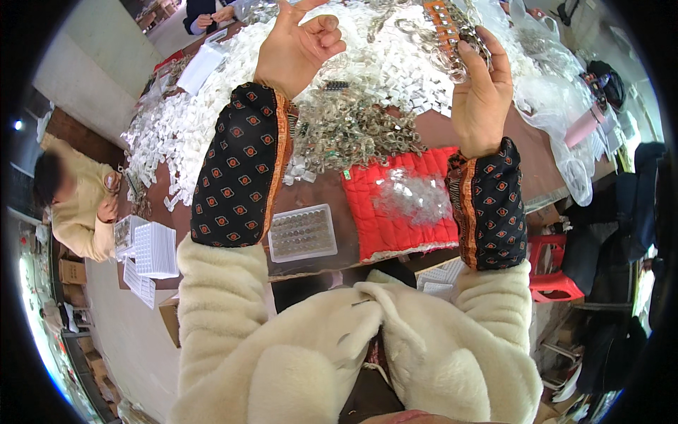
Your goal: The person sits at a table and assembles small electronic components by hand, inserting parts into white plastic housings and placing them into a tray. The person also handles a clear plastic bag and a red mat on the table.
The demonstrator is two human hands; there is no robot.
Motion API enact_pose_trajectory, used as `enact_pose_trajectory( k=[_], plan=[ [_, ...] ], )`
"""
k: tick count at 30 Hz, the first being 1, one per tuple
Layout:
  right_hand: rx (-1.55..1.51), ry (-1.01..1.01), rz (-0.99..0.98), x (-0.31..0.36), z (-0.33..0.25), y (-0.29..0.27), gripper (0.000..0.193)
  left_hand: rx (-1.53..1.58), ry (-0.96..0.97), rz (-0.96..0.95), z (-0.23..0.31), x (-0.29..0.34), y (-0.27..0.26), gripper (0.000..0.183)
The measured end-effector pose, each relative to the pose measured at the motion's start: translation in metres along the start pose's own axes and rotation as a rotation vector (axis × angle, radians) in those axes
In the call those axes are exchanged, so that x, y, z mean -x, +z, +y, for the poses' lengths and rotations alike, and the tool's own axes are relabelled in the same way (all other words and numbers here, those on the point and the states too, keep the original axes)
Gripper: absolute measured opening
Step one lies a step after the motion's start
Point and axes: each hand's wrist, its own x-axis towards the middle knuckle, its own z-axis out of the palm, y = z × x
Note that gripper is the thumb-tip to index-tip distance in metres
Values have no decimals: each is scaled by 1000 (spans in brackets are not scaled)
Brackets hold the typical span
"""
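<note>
My left hand is raised over the heap of small white pieces, its index finger stretched out and the others loosely bent, with nothing in it. At the far right, my right hand grips an orange strip with shiny metal pieces between thumb and fingers. Clear and metallic loops hang around that strip; their exact kind is hard to make out. Between my forearms lies a pile of clear-wrapped, bracelet-like loops. Nearer to me is a red quilted pad with crumpled clear plastic on it.
A white tray with rows of round pieces lies by the table's near edge. Stacked white trays stand left, beside a seated person. Another person's hands show far left. Plastic bags, a pink tumbler and a red stool are right.
</note>
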Motion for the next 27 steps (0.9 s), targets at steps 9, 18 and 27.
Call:
enact_pose_trajectory(
  k=[9,18,27],
  plan=[
    [105,-97,113,12,-56,-51,39,129,-120,-24,-70,-22,61,54],
    [407,-48,333,34,-94,-150,38,-73,-164,-186,-194,-39,102,60],
    [584,-44,304,6,-61,-205,34,-1564,175,-144,-293,-53,79,42]
  ],
)
